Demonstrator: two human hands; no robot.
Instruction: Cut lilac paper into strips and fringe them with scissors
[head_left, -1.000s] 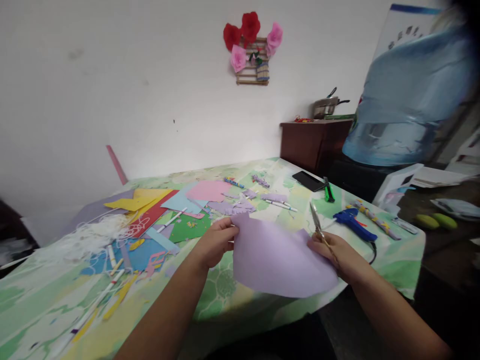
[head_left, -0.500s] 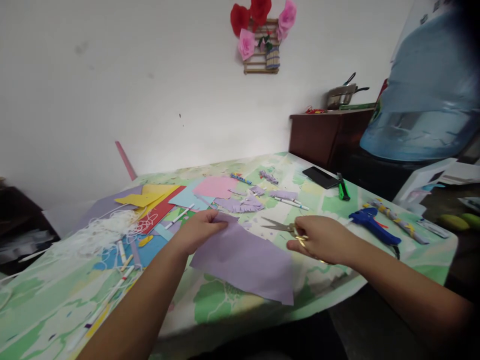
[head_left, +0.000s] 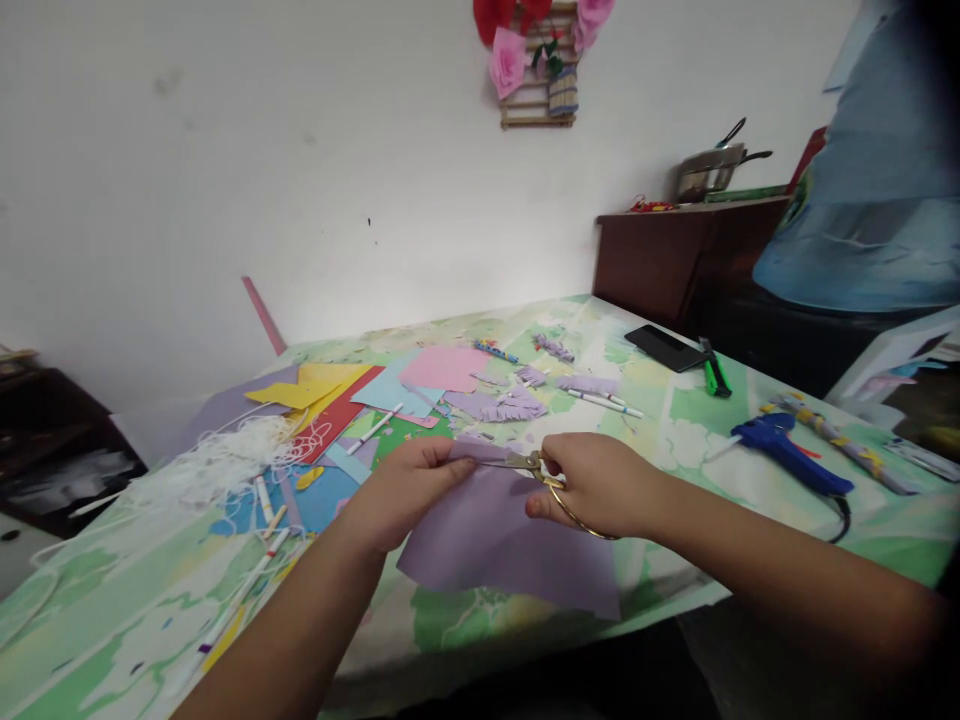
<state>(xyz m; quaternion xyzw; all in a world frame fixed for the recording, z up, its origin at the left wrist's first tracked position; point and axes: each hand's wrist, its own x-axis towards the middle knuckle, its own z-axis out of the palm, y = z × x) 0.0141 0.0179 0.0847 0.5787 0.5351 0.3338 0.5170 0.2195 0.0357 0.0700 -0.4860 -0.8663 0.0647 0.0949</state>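
My left hand [head_left: 409, 488] pinches the upper left edge of a sheet of purple paper [head_left: 510, 550], which hangs down over the table's near edge. In my right hand [head_left: 596, 485] are gold-handled scissors [head_left: 534, 464], my fingers in and around the loops. Their blades lie at the paper's top edge, with a strip of purple above them, and the tips come close to my left fingers. Just behind lie fringed purple paper pieces [head_left: 499, 404] and purple scraps [head_left: 589, 385].
A blue glue gun [head_left: 791, 452], a green cutter [head_left: 716, 372] and a black phone [head_left: 664, 348] lie on the right. White string [head_left: 217, 455], yellow paper [head_left: 300, 392] and a pink sheet [head_left: 442, 368] are left and behind. Two white pens [head_left: 604, 402] lie behind my right hand.
My right hand has moved left, bringing the scissors from beside the paper onto its top edge. My left hand keeps its pinch. The camera view has shifted slightly.
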